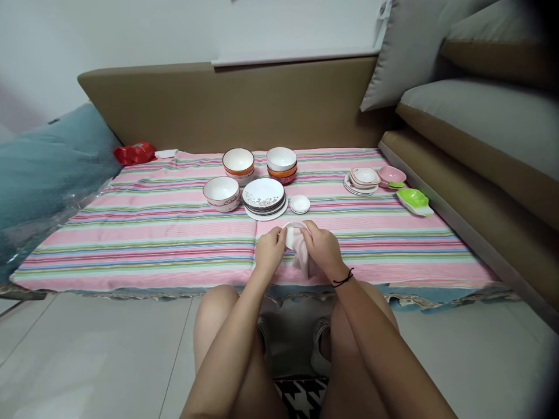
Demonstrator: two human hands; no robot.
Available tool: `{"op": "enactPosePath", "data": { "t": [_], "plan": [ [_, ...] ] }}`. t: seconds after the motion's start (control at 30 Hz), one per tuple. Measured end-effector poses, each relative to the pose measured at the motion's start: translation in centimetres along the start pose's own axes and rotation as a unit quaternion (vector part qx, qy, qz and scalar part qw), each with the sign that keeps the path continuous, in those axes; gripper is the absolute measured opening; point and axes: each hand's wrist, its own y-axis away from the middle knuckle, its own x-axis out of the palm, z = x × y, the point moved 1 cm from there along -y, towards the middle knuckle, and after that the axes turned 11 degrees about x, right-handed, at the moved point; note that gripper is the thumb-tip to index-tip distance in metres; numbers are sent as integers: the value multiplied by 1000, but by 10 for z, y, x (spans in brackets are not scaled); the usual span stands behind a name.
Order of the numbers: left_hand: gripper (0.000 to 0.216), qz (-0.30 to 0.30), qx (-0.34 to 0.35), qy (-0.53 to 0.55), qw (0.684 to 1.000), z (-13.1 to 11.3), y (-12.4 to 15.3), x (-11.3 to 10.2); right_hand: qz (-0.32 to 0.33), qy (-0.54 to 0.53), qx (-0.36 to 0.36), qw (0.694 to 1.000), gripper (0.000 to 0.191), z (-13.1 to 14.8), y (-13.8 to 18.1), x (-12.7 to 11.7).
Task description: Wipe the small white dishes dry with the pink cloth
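Over the near edge of the striped cloth, my left hand (269, 250) pinches the rim of a small white dish (290, 237). My right hand (323, 247) grips a pale pink wiping cloth (301, 259), pressing it to the dish's right side; part of the cloth hangs below. Just beyond stands a short stack of small white dishes (300, 203). To its left is a stack of plates (263, 195), the top one white with a floral pattern and dark rim. Bowls stand around it: a white bowl (221, 191), a left bowl stack (238, 162) and a right bowl stack (282, 162).
On the right lie stacked small plates and bowls (361, 179), a pink bowl (392, 174) and a green leaf-shaped dish (414, 201). A red package (135, 153) sits far left. The striped cloth (144, 233) covers the seat, bounded by a brown backrest (240, 107) and cushions (484, 122).
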Motion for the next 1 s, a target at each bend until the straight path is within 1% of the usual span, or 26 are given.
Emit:
{"op": "enactPosePath", "data": {
  "t": [0.03, 0.07, 0.13, 0.23, 0.3, 0.33, 0.37, 0.4, 0.47, 0.5, 0.53, 0.57, 0.6, 0.63, 0.67, 0.73, 0.77, 0.8, 0.83, 0.87, 0.93, 1.0],
  "plan": [
    [32, 4, 9, -19, 1000, 1, 0, 0, -2, 0, -2, 1000, 32, -1, 0, 0],
    [32, 12, 6, -9, 1000, 2, 1, 2, -6, -3, 0, 1000, 32, -2, -1, 0],
    [29, 21, -24, 68, 997, 4, 3, 10, -15, -13, 8, 1000, 32, -4, -2, 0],
    [19, -6, -89, 212, 973, 5, 7, 24, -19, -37, 12, 999, 32, -4, -3, 0],
    [14, 7, -115, 276, 954, 4, 7, 27, -20, -49, 11, 999, 34, -5, -3, 1],
    [14, 21, -116, 282, 952, 3, 7, 26, -22, -53, 11, 998, 34, -6, -2, 1],
    [17, 35, -105, 266, 958, 2, 6, 23, -24, -56, 11, 998, 35, -6, -2, 1],
    [21, 40, -83, 227, 970, 1, 5, 18, -25, -59, 10, 998, 35, -7, -2, 1],
    [31, 19, -25, 109, 994, -1, 3, 8, -18, -67, -3, 998, 35, -7, -1, 1],
    [34, 2, -1, 61, 998, -2, 2, 4, -13, -72, -12, 997, 34, -7, -1, 1],
    [35, -9, 13, 36, 999, -3, 1, 2, -10, -77, -17, 997, 34, -6, -1, 1],
    [35, -11, 15, 40, 999, -3, 1, 1, -11, -80, -17, 997, 33, -6, -1, 0],
    [34, -3, 3, 73, 997, -3, 2, 3, -16, -83, -11, 996, 33, -6, -1, 0],
    [31, 14, -19, 132, 991, -3, 3, 6, -24, -87, -2, 996, 33, -5, -1, -1],
    [28, 33, -47, 205, 977, -4, 4, 10, -31, -94, 8, 995, 33, -5, -1, -2],
    [24, 63, -101, 338, 934, -5, 7, 17, -38, -107, 23, 993, 34, -3, -1, -3],
    [25, 71, -116, 373, 918, -7, 8, 19, -36, -111, 28, 993, 34, -3, -1, -3],
    [27, 75, -118, 384, 913, -8, 9, 19, -34, -111, 34, 993, 34, -2, -1, -3],
    [27, 72, -109, 371, 919, -8, 8, 18, -30, -107, 39, 993, 34, -2, 0, -3],
    [26, 63, -91, 342, 933, -8, 7, 16, -26, -101, 42, 994, 35, -1, 0, -2],
    [25, 33, -41, 260, 964, -7, 4, 10, -14, -86, 33, 996, 35, 1, 1, -1],
    [27, 2, 2, 182, 983, -5, 0, 4, -5, -72, 16, 997, 35, 2, 2, 0]
  ]
}}
